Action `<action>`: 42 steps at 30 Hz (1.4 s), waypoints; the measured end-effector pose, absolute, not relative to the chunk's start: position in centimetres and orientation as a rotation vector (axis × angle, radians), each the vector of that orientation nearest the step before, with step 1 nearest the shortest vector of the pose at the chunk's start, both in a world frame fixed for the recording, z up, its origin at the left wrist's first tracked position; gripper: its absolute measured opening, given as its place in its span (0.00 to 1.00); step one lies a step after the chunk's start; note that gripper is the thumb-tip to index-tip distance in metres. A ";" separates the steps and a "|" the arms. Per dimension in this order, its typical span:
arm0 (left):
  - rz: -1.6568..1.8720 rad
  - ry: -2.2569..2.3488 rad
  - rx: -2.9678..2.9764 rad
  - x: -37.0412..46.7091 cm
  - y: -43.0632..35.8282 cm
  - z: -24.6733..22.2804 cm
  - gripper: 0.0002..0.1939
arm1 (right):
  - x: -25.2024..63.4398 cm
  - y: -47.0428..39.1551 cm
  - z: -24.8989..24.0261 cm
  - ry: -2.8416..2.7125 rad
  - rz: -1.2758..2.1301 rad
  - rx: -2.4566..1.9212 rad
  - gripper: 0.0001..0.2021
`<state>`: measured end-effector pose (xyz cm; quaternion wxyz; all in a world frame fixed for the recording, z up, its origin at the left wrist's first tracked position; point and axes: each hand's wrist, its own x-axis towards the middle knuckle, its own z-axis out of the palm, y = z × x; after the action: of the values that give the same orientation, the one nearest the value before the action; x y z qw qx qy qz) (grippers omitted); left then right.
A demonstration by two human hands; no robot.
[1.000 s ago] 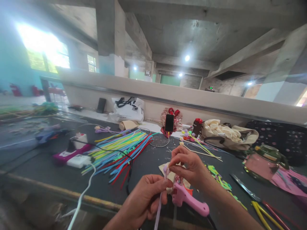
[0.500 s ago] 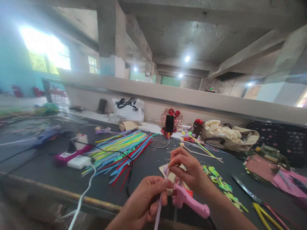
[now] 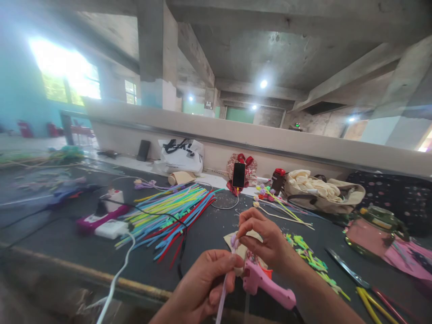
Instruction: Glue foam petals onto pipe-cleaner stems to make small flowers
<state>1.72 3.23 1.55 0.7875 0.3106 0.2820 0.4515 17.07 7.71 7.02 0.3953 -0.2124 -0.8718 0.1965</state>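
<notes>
My left hand (image 3: 212,279) is closed around a pale lilac pipe cleaner (image 3: 222,299), whose lower length hangs down toward me. At its upper end is a small curled lilac flower head (image 3: 234,241), pinched by the thumb and fingertips of my right hand (image 3: 261,238). Just below my right hand lies a pink hot glue gun (image 3: 266,283), its handle pointing to the right and its nozzle end partly hidden. A beige sheet (image 3: 230,237) lies on the table under the hands, and a bit of something red shows beside the glue gun.
Many coloured pipe cleaners (image 3: 168,211) lie left of centre, near a purple power strip (image 3: 97,218) with cables. Short green and yellow pieces (image 3: 308,256), scissors (image 3: 347,267) and a pink-and-green bottle (image 3: 371,229) are at right. A phone (image 3: 238,174) stands at the back.
Both hands stay almost in place on the lilac pipe cleaner. The right fingertips have shifted very slightly at the flower head, and the lower stem has swung slightly left.
</notes>
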 end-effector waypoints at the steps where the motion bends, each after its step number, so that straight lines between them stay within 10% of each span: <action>1: 0.973 0.608 0.669 1.7 3.2 1.5 0.11 | 17.1 7.7 7.0 -2.211 0.498 -0.540 0.06; 42: 1.413 0.988 0.984 2.5 2.8 1.8 0.15 | 14.1 4.3 3.4 -1.599 0.785 -0.953 0.05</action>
<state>2.54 2.77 1.76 0.5464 0.4151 0.4168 0.5961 14.11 4.35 3.45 0.5315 -0.3996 -0.6704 0.3293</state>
